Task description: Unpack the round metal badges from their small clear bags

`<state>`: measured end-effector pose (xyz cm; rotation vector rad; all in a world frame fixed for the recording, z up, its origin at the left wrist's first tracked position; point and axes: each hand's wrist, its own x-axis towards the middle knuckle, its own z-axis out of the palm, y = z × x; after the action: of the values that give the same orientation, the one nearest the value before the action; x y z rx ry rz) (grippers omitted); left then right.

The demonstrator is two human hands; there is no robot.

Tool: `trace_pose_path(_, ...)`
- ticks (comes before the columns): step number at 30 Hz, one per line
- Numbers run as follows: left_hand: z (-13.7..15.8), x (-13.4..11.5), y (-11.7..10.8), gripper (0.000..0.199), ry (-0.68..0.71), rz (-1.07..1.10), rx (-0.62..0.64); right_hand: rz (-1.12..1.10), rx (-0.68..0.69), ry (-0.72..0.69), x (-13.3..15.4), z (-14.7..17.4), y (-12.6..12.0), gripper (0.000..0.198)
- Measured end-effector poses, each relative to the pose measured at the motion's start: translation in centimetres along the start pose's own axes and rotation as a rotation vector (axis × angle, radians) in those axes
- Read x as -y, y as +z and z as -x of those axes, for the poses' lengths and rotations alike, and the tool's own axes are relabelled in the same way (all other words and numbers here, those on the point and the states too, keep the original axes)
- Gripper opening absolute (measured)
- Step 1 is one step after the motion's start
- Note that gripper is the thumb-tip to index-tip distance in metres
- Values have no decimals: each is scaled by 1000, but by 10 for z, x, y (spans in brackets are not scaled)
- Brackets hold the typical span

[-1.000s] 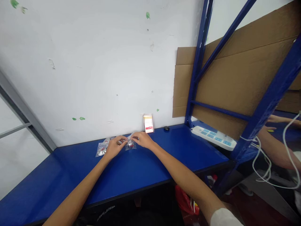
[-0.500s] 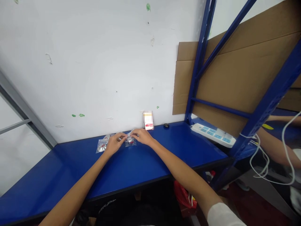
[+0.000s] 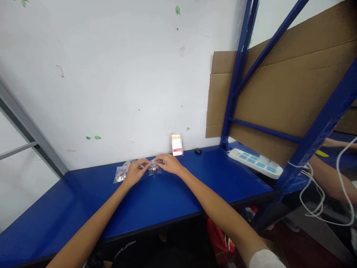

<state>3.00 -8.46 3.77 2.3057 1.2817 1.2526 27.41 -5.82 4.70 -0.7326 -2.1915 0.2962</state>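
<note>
Between my hands is a small clear plastic bag (image 3: 154,170) with something shiny and red inside. My left hand (image 3: 136,170) pinches the bag's top edge from the left. On the other side, my right hand (image 3: 167,163) pinches the same edge with thumb and finger. A second clear bag (image 3: 120,176), also with a silvery and red item in it, lies on the blue table just left of my left hand. Behind that hand another clear bag (image 3: 126,163) shows in part. What exactly the bags contain is too small to tell.
A phone-like lit screen (image 3: 177,145) leans on the white wall behind my hands. A small black object (image 3: 198,150) lies to its right on the blue table (image 3: 156,201). A white power strip (image 3: 255,163) sits by the blue frame (image 3: 302,160). Another person's arm (image 3: 329,175) is beyond.
The view has shifted slightly. Both hands stay at the bag's top edge, with hardly any movement of the fingers.
</note>
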Motion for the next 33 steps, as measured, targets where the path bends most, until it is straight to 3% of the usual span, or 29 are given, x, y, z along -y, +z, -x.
trace_pose_path(33,-1,-1,-1,33,17,-12,-9,-13,-1,40,3,0,-2,14)
